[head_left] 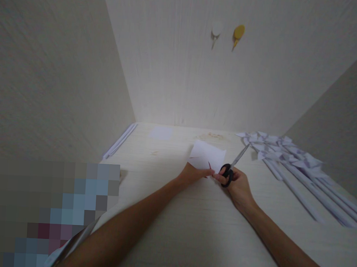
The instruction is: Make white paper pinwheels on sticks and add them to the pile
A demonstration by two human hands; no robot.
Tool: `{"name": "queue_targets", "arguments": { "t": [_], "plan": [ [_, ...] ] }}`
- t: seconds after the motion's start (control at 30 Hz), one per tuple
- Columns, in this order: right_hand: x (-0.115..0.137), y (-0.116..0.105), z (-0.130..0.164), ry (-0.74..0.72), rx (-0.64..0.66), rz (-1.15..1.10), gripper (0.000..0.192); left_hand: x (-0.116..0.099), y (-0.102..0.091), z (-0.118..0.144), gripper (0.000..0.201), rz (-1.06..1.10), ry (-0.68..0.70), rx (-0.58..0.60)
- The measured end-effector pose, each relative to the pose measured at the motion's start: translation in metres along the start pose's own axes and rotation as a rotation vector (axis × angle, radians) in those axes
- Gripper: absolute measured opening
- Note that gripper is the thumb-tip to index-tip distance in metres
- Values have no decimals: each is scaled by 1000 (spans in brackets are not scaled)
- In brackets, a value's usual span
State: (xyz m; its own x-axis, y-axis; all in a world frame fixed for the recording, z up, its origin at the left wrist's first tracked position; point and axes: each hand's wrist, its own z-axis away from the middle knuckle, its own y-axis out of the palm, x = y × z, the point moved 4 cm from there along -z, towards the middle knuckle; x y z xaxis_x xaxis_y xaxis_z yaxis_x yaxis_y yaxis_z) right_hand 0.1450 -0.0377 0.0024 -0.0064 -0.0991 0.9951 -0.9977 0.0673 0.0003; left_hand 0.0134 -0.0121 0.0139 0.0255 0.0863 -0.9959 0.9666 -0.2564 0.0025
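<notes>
Your left hand [194, 173] pinches the lower edge of the white paper [207, 155], which sits over the middle of the tabletop [173, 229]. Your right hand [241, 189] holds black-handled scissors [231, 167], blades together and pointing away from the sheet, fingertips beside its lower corner. Thin dark-red marks show near that edge, too small to read as writing. Rolled paper pieces [309, 187] lie to your right.
</notes>
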Motion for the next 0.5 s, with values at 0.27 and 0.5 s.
{"name": "queue_targets", "arguments": {
  "t": [0.27, 0.5],
  "plan": [
    [-4, -7, -4, -21, -57, 35, 28, 2, -8, -3, 30, 256, -24, -16],
    [0, -11, -9, -19, -29, 89, 26, 5, -17, -12, 28, 604, -94, -81]
  ]
}}
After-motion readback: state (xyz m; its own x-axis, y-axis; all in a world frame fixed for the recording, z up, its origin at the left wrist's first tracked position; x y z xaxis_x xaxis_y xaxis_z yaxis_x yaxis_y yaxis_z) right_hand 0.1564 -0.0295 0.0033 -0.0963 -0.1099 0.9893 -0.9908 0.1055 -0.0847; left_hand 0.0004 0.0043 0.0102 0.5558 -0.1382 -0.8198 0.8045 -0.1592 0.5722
